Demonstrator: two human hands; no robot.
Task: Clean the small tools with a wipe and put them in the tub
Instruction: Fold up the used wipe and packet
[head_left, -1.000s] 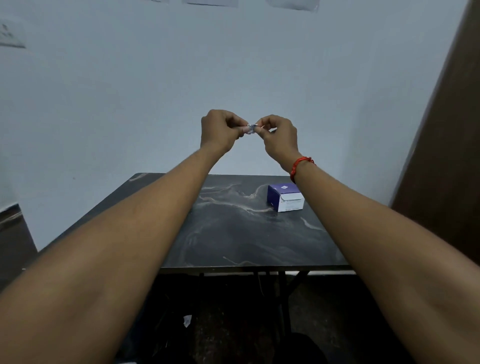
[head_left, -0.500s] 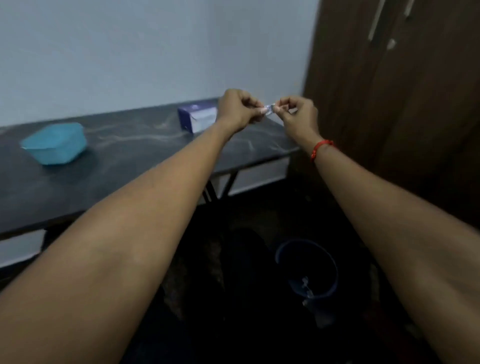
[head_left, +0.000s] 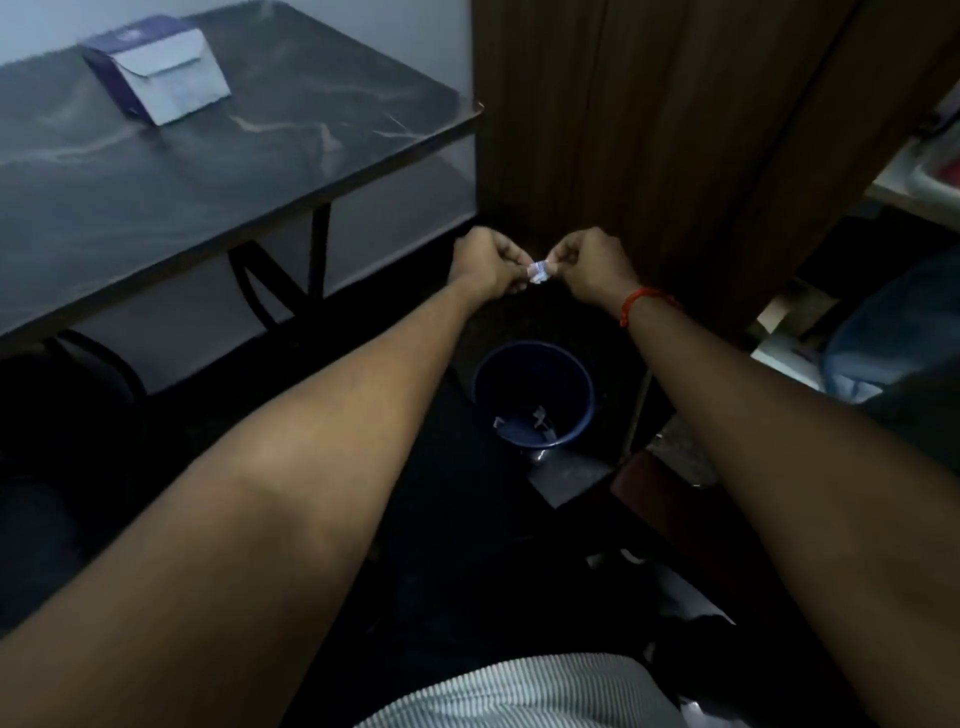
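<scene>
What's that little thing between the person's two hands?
In the head view, a small white-and-blue packet fills the gap. The left hand and the right hand each pinch one end of it.

Dim, cool indoor light is washing over the dark marbled table (head_left: 270, 156), raising a pale sheen on its veins and on the white face of the box (head_left: 174, 91), while the floor beneath is sinking into near-black shadow. The forearms (head_left: 311, 467) are catching the warmest light. Wide-angle distortion is bowing the table's edge and stretching the arms toward the lower corners. Blur is softening the wooden panel (head_left: 675, 130) and the clutter at far right. The small packet (head_left: 538, 271), pinched between the left hand (head_left: 480, 262) and right hand (head_left: 592, 262), is showing only as a pale smear, and the blue bin (head_left: 582, 374) is looking murky inside.
</scene>
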